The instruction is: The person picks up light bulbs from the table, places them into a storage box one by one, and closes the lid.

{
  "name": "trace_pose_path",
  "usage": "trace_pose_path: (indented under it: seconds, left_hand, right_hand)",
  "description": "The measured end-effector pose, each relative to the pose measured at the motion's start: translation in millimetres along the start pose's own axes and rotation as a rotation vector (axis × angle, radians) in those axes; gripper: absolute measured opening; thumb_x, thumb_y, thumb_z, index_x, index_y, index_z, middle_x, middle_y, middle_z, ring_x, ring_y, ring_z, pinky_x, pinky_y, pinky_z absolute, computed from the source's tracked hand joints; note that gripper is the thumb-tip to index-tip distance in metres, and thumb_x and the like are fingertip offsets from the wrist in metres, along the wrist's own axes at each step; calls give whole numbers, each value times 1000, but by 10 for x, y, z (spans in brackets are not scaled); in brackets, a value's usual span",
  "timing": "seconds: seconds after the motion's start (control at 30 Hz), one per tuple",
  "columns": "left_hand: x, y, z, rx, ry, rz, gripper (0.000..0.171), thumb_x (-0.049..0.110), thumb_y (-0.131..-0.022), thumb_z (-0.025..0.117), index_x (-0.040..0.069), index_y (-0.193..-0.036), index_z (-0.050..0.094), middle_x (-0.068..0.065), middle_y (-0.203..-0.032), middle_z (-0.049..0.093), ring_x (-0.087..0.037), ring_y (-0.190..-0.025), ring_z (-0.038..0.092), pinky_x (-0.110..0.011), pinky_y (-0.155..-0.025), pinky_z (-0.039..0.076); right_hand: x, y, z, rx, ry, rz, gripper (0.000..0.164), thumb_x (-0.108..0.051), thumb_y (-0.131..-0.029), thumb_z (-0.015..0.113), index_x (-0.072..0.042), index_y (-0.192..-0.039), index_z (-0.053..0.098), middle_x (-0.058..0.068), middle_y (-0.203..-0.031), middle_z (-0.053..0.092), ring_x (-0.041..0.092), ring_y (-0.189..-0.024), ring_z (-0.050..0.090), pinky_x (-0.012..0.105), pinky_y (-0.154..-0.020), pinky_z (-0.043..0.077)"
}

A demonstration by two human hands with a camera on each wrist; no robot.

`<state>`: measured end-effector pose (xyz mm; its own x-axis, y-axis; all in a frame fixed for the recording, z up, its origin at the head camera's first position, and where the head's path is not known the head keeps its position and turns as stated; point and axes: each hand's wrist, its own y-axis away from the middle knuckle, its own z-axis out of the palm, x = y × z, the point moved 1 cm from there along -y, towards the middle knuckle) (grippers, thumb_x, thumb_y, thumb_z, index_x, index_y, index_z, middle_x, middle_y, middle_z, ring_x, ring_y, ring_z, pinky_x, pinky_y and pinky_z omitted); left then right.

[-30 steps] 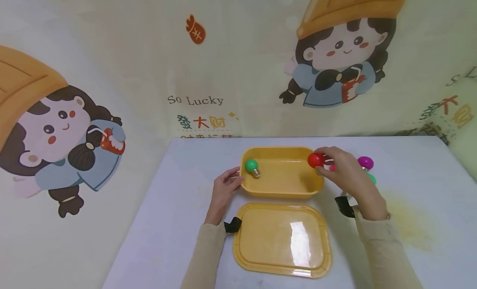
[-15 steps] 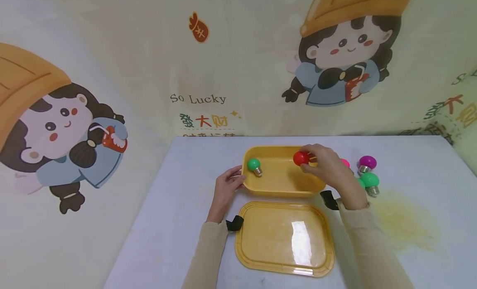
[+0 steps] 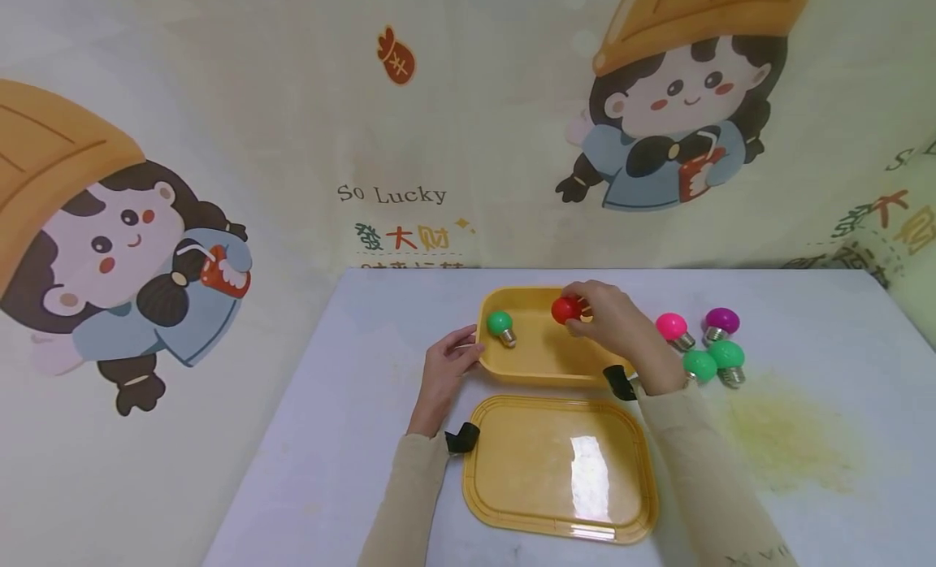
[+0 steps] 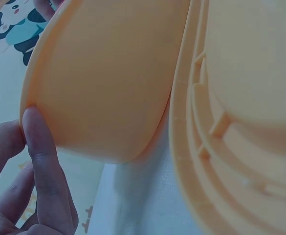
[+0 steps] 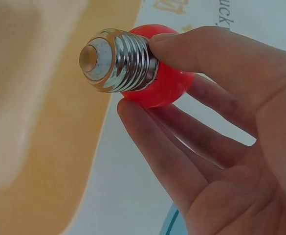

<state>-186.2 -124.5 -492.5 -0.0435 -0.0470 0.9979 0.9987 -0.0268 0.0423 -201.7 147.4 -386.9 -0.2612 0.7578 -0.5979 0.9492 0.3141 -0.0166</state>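
Note:
My right hand (image 3: 610,319) pinches a red light bulb (image 3: 565,310) between thumb and fingers, above the yellow box (image 3: 541,380). In the right wrist view the bulb's silver screw base (image 5: 121,61) faces the camera. A green light bulb (image 3: 500,323) lies inside the box near its left end. My left hand (image 3: 442,372) grips the box's left rim; in the left wrist view its thumb and fingers (image 4: 42,147) pinch the wall of the box (image 4: 103,98).
A yellow lid (image 3: 559,465) lies on the white table (image 3: 329,437) in front of the box. To the right of the box are a pink bulb (image 3: 670,326), a purple bulb (image 3: 722,320) and two green bulbs (image 3: 727,354). A patterned wall cloth (image 3: 497,128) stands behind.
My right hand has carried the red bulb leftward, from the box's right rim to over its middle. The bulbs on the right have come into fuller view. My left hand keeps its grip.

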Motion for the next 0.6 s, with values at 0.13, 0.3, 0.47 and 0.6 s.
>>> trace_pose_path:
  seconds: [0.13,0.3,0.47,0.6]
  left_hand:
    - [-8,3,-4,-1,-3,1,39,7,-91,72,2,-129,64,-16,-115,62,-12,-88,67,-23,-71,59]
    - [-1,7,-2,-1,4,-19,39,10,-91,73,6,-128,65,-17,-117,62,-12,-90,66,-23,-73,59]
    - [14,14,7,3,5,-30,39,9,-92,71,4,-130,64,-20,-120,61,-12,-89,66,-22,-72,58]
    - [24,16,7,6,5,-29,38,6,-92,70,4,-129,64,-18,-118,61,-12,-89,66,-21,-71,58]
  right_hand:
    - [-40,-73,26,-18,15,2,45,-8,-86,77,0,-127,60,18,-120,64,35,-107,60,48,-92,56]
    - [-80,-168,68,-43,41,15,44,-9,-86,77,-1,-127,61,17,-117,66,33,-105,60,47,-93,55]
    - [-99,-268,134,-82,41,32,44,-8,-86,76,-1,-127,61,16,-115,66,32,-104,59,45,-93,55]
    - [-116,-328,181,-107,31,23,44,-7,-87,76,-1,-128,61,15,-115,66,31,-102,58,45,-95,54]
